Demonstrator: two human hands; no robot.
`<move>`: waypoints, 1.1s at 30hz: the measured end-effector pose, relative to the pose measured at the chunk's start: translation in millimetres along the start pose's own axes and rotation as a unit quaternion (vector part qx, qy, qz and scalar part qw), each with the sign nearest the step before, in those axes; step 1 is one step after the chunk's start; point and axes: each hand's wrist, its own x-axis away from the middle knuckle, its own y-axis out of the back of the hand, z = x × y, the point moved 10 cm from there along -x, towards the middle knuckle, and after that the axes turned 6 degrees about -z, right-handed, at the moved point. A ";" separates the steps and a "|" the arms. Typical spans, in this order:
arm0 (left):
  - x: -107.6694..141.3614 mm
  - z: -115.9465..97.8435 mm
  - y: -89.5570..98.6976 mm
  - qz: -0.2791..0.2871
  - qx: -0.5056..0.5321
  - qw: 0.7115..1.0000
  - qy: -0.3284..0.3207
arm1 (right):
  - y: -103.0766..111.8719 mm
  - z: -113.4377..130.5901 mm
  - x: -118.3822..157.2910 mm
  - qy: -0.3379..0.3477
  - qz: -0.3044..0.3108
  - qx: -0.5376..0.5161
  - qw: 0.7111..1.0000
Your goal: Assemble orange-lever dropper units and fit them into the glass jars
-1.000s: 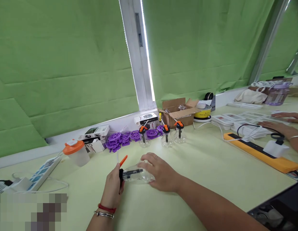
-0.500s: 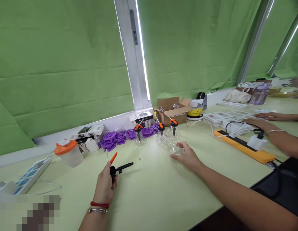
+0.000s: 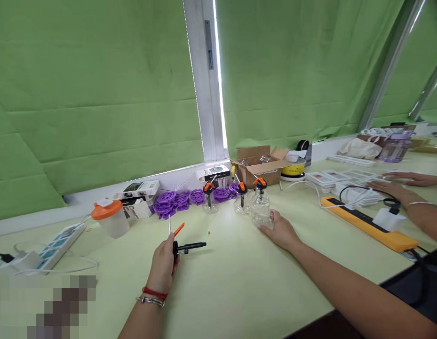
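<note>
The black pump head (image 3: pixel 185 246) with its orange trigger (image 3: pixel 178 229) is up off the pale green table (image 3: pixel 239 292), gripped in the left hand (image 3: pixel 164 263), fingers curled tight around the black collar, the thin black stem poking out level to the right and a white tube standing up above the knuckles. Over on the other side, the right hand (image 3: pixel 282 232) is stretched out with fingers wrapped loosely on the clear bottle (image 3: pixel 262 214), which stands upright on the table without any top on it. Just behind that bottle sits a row of three small clear bottles (image 3: pixel 242 203) fitted with orange-and-black pump tops (one almost touching the held bottle). Farther back lie purple plastic wheels (image 3: pixel 179 201) and an open cardboard box (image 3: pixel 262 165); off left, a clear cup with an orange lid (image 3: pixel 110 219). At far right, another person's hands (image 3: pixel 398 186) rest near an orange bar (image 3: pixel 369 223).
</note>
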 end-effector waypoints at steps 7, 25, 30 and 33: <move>-2.2 2.5 -2.4 0.011 -0.017 1.000 -0.006 | -1.7 5.8 2.0 0.022 0.001 0.017 1.000; 12.0 -15.6 -15.9 0.048 -0.085 0.991 -0.096 | -45.6 254.6 155.7 0.440 0.181 0.069 0.877; 11.6 -21.2 -13.1 0.058 -0.065 0.989 -0.117 | -48.0 259.5 135.2 0.377 0.177 -0.006 0.909; 20.5 -40.5 -10.5 0.063 -0.017 0.976 -0.207 | -36.6 248.9 125.5 0.322 0.189 -0.157 0.914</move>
